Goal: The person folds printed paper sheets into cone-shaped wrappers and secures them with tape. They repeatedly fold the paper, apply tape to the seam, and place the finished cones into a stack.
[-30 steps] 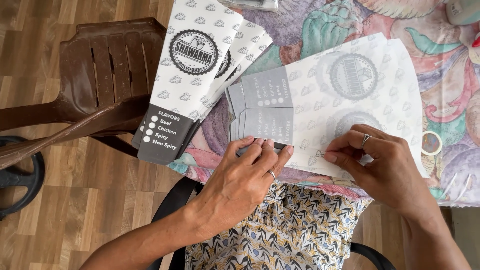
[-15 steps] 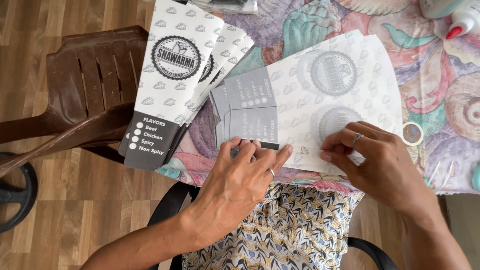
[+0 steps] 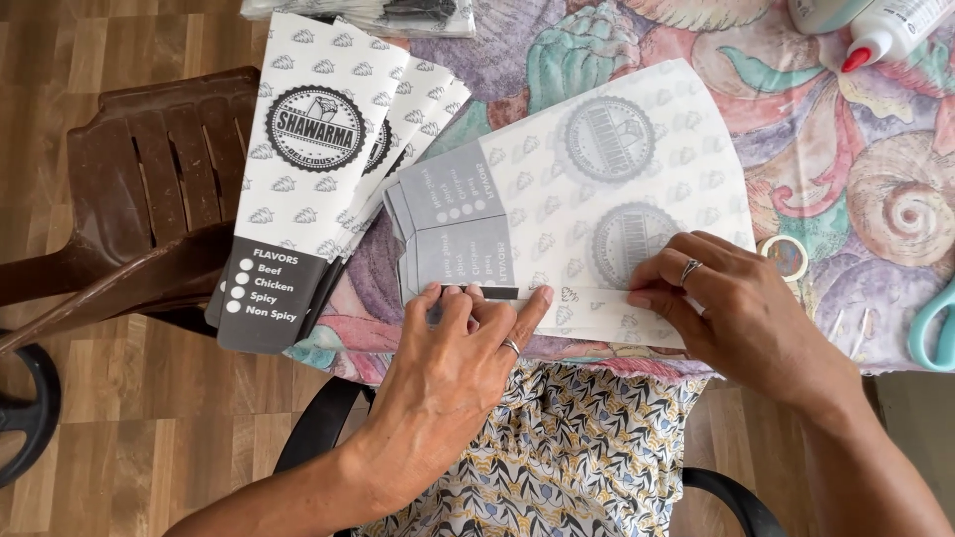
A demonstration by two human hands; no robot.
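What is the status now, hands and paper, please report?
Left hand flat, fingertips pressing paper sheet at its near edge. Right hand pressing the same folded edge. Finished sleeves stacked left, glue bottle far right, nothing in the way.

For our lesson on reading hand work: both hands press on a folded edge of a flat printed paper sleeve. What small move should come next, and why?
Probably slide the left hand and right hand apart along the narrow folded flap of the white printed paper sleeve, creasing it flat. The fingertips already pin the flap at the near edge, and the stretch between the hands looks unpressed.
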